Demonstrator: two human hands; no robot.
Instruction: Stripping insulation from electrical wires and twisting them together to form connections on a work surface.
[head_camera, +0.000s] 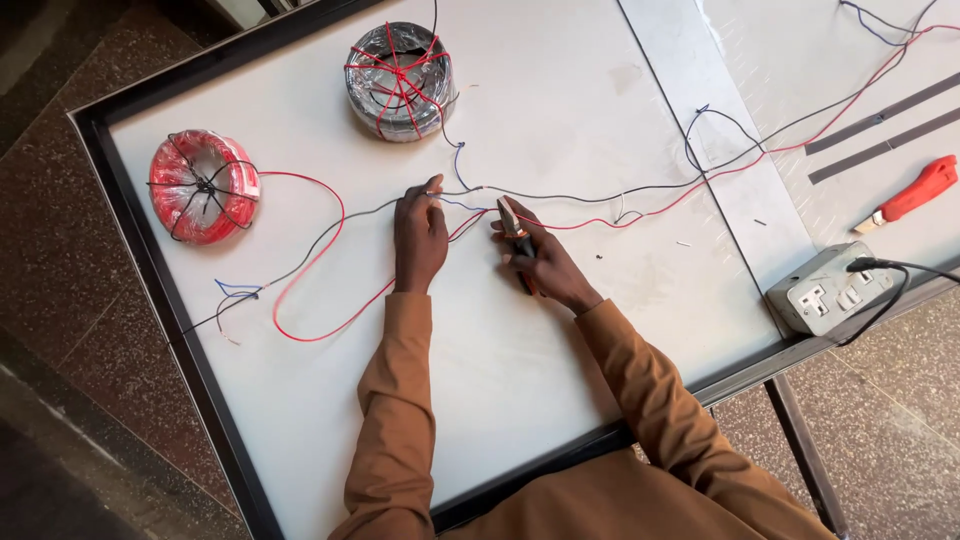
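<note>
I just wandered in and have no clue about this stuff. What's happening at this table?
A person in brown sleeves is working on wires at a white table. The left hand pinches the wires that run across the table. The right hand holds pliers with the tip at those wires. A red wire coil and a grey wire coil sit farther back, a socket box at the right.

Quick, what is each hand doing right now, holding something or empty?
Left hand: fingertips pinched on the grey wire on the white table.
Right hand: closed around the pliers, tip pointing toward the wire.
</note>
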